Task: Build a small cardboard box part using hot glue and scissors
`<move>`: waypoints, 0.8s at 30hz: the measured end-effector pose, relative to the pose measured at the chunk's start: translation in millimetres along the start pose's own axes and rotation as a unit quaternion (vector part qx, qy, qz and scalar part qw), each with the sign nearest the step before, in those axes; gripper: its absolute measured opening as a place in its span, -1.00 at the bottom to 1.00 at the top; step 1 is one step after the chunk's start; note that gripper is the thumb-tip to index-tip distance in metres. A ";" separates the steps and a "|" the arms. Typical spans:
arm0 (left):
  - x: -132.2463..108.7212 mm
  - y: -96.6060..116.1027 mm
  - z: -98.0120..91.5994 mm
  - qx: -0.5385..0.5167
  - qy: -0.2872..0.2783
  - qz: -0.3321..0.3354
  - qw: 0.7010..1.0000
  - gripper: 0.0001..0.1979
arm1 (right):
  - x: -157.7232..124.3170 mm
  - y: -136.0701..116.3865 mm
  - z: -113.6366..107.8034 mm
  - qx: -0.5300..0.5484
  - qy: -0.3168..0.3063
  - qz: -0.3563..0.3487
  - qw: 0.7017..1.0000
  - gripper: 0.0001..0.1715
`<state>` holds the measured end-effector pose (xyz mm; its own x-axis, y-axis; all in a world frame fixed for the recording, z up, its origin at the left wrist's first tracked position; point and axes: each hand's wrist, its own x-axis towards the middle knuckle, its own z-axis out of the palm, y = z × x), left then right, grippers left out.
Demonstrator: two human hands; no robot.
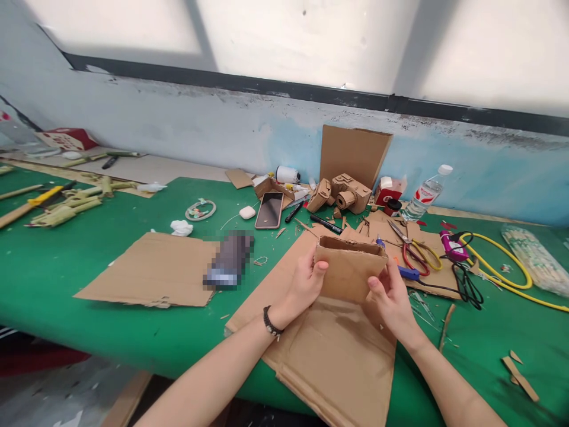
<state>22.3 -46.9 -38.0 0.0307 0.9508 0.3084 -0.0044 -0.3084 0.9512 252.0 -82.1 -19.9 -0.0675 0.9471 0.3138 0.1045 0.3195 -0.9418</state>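
An open-topped cardboard box [349,270] is held upright between my two hands, its opening facing up. My left hand [306,281] grips its left end, with the thumb on the near face and a dark bracelet at the wrist. At the right end, my right hand [393,299] is closed round the box, thumb on the near face and fingers behind. Below the box, large cardboard sheets [338,362] lie at the table's front edge. The lower part of the box's near face meets shadow above these sheets.
Scissors [411,246], a blue-handled tool [408,273] and a purple device [453,246] with cables lie to the right. Behind stand a cardboard camera model [351,193] and a water bottle [427,193]. Left are a phone [269,210] and a flat cardboard piece [151,270].
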 end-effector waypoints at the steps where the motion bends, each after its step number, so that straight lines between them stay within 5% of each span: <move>1: -0.3 -1.2 -0.7 0.008 0.002 0.007 1.000 -0.03 | 0.1 0.4 -0.1 0.006 -0.005 0.002 1.000 -0.14; 10: 2.2 16.8 -2.6 0.069 0.028 0.068 0.995 -0.05 | 1.3 4.8 -4.6 -0.013 -0.019 -0.009 1.000 -0.24; 16: -2.9 11.5 -2.0 0.046 -0.031 0.058 0.997 -0.02 | 1.6 5.1 -2.8 -0.046 -0.031 -0.040 0.998 -0.10; 24: -3.4 14.4 2.7 -0.040 -0.117 0.084 0.989 0.01 | 2.1 9.8 -16.0 -0.065 -0.007 -0.106 0.992 -0.22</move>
<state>24.8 -54.6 -25.4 0.2536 0.8504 0.4609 -0.1069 -0.4489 0.8872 268.8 -76.5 -26.6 -0.1156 0.8578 0.5008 0.2127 0.5138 -0.8311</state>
